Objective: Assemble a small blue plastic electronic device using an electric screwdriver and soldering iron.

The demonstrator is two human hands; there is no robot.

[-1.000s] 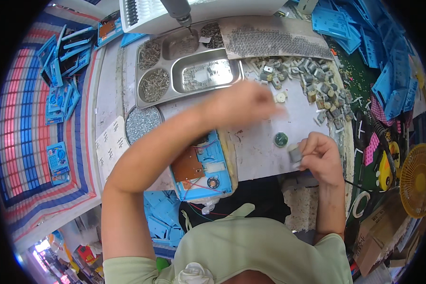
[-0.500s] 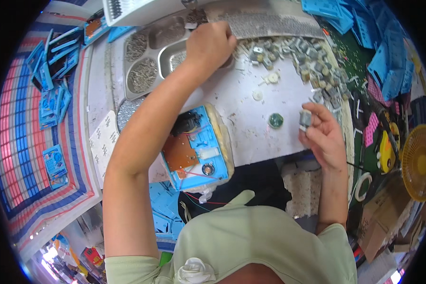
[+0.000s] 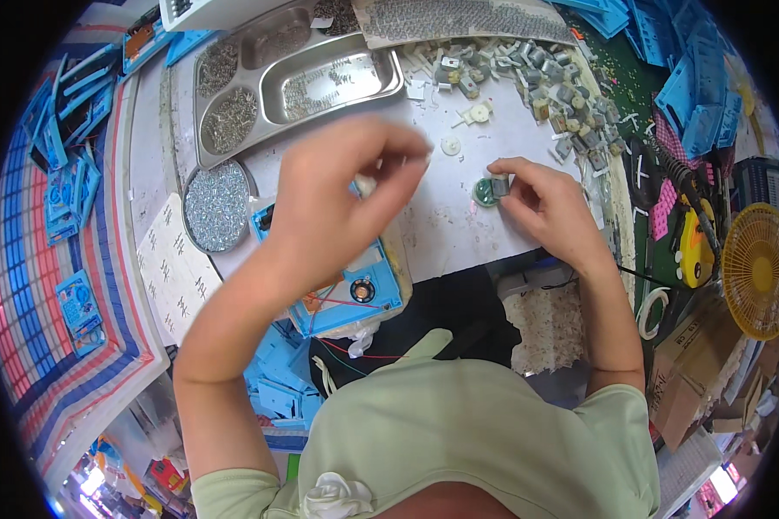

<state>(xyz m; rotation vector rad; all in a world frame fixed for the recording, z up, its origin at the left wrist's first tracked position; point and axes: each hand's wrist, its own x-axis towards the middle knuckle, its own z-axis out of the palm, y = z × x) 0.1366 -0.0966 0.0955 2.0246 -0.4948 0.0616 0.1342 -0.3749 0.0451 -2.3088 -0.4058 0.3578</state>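
Note:
My left hand (image 3: 333,186), smeared by motion, is above the table with thumb and fingertips pinched together. Whatever is in the pinch is too small to name. It hangs over the blue plastic housing (image 3: 383,270), which has a round metal part (image 3: 362,290) and red wires, and hides much of it. Between thumb and fingers, my right hand (image 3: 552,212) grips a small grey motor (image 3: 499,186). That motor is right beside a small round green pot (image 3: 484,193), partly overlapping it. Close by on the table lie a white disc (image 3: 450,145) and a cream gear part (image 3: 478,113).
A metal compartment tray (image 3: 394,86) with screws and small springs stands at the back left. Next to it are a round dish of shiny bits (image 3: 219,208) and a heap of motors (image 3: 571,99). Blue housings (image 3: 692,104) are piled right, near a yellow basket (image 3: 753,272).
My left hand has come back from the metal tray toward me, now over the blue housing. My right hand has moved the motor left to the green pot.

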